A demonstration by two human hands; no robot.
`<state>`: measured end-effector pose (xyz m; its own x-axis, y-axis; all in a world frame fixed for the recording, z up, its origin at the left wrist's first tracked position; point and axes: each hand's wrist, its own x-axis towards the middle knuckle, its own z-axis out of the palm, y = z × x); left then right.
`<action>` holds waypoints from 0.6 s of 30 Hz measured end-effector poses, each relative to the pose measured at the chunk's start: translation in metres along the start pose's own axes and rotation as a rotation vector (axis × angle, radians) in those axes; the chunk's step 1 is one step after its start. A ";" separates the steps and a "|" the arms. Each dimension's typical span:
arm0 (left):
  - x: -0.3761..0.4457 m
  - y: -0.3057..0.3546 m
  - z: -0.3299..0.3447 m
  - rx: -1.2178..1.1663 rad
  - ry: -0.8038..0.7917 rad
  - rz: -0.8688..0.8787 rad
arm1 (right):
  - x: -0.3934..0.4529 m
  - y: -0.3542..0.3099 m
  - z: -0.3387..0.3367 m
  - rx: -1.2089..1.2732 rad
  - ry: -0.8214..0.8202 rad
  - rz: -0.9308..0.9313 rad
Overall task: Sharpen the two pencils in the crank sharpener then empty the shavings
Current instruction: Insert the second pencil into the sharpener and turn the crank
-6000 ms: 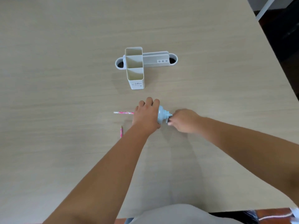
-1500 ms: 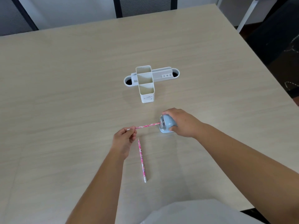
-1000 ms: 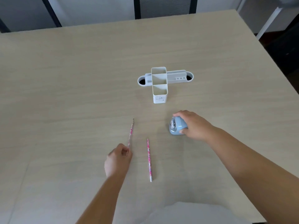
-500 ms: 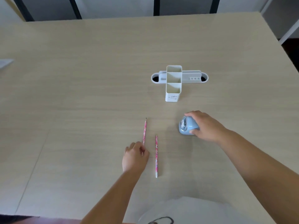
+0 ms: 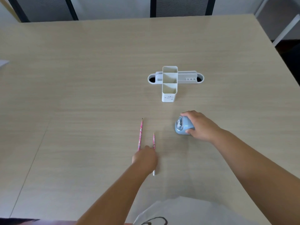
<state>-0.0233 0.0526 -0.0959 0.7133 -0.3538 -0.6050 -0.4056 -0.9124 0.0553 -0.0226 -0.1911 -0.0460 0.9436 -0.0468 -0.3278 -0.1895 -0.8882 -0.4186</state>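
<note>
Two pink patterned pencils lie side by side on the wooden table (image 5: 81,111). The left pencil (image 5: 140,133) has a dark sharpened tip that points away from me. My left hand (image 5: 145,157) lies over the middle of the right pencil (image 5: 153,138), with its fingers curled down onto it; the pencil's end sticks out below the hand. The pencil rests flat on the table. My right hand (image 5: 200,125) holds the light blue crank sharpener (image 5: 181,127) from its right side, and the sharpener stands on the table with its front facing left.
A white desk organiser (image 5: 169,83) with upright compartments and a low cross tray stands behind the sharpener. A white sheet corner (image 5: 3,63) shows at the far left edge. Chairs stand beyond the far table edge.
The sharpened pencil came out of the sharpener and was laid down on the left. My left hand let go of it and moved right onto the other pencil. My right hand stayed on the sharpener.
</note>
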 end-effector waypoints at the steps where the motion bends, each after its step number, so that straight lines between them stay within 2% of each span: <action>1: 0.001 0.001 -0.005 -0.012 -0.008 -0.005 | 0.000 0.000 0.000 0.000 -0.001 0.001; 6: 0.011 -0.006 -0.037 -0.183 0.184 0.064 | -0.002 0.000 0.001 0.001 0.005 -0.004; 9: 0.016 -0.015 -0.055 -0.500 0.284 0.035 | -0.003 0.000 0.001 0.003 0.007 -0.006; 13: 0.026 -0.027 -0.060 -0.856 0.264 0.009 | -0.003 0.000 0.000 0.008 0.008 -0.016; 15: 0.031 -0.036 -0.059 -0.907 0.258 0.004 | -0.004 -0.001 0.000 0.009 0.004 -0.014; 18: 0.032 -0.047 -0.057 -0.845 0.238 0.086 | -0.003 -0.001 -0.001 0.010 -0.001 -0.011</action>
<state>0.0512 0.0723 -0.0723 0.8383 -0.3755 -0.3953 0.0278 -0.6947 0.7188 -0.0253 -0.1904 -0.0441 0.9453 -0.0360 -0.3241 -0.1813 -0.8841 -0.4307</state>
